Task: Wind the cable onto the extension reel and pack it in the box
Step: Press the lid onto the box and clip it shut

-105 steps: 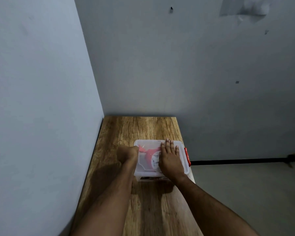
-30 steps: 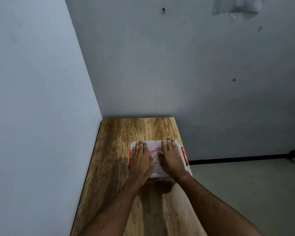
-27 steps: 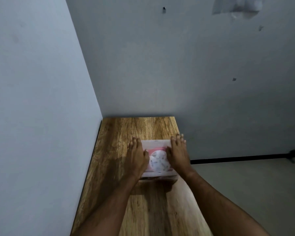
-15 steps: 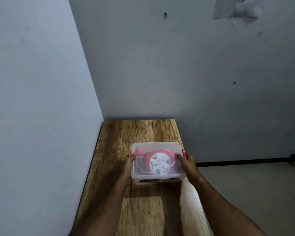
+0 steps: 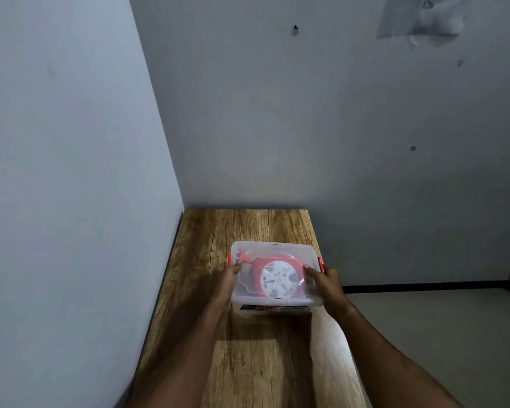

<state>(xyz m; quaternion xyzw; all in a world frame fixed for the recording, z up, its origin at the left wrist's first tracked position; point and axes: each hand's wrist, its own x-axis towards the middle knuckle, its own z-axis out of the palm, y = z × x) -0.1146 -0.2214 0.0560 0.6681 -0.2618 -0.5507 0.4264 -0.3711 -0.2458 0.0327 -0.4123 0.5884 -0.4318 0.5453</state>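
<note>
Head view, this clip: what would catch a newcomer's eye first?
The clear plastic box near the middle of the wooden table, with the red and white extension reel visible through its lid. The left hand and right hand grip its two sides, by the orange latches.

- Clear plastic box, lid on, orange latches at both ends, sits on my wooden table.
- Red-and-white extension reel lies flat inside the box.
</note>
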